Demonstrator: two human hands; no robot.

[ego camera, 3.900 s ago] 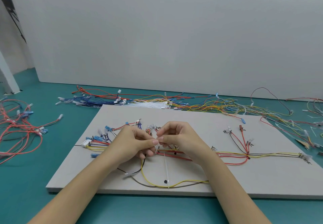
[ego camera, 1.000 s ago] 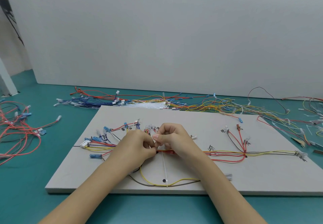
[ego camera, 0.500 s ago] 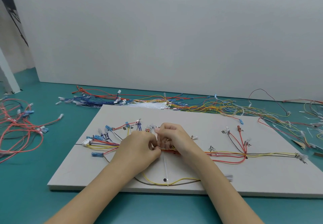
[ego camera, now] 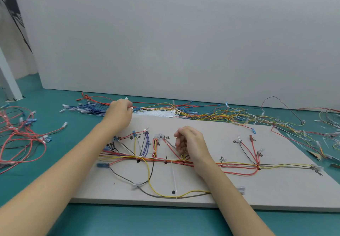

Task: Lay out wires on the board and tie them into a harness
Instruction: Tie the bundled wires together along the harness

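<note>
1. Two hands at work. Left hand (ego camera: 118, 115) reaches to the far edge of the board (ego camera: 211, 130), at the stock of white cable ties (ego camera: 158, 114); fingertips hidden, so whether its grip has closed on one I cannot tell. Probably fetching the next tie.
2. Right hand (ego camera: 189, 143), fingers loosely curled, holding nothing visible, rests over the trunk bundle (ego camera: 237, 166), likely marking the next tie point.
3. Harness: thin, limp insulated wires in red, yellow, blue and brown, fanned into labelled branches on the flat, matte pale board.
4. One fitted tie's tail (ego camera: 173, 177), stiff translucent strip, points near.
5. Loose wires (ego camera: 20, 136) on the teal table (ego camera: 128, 221), left and far.
</note>
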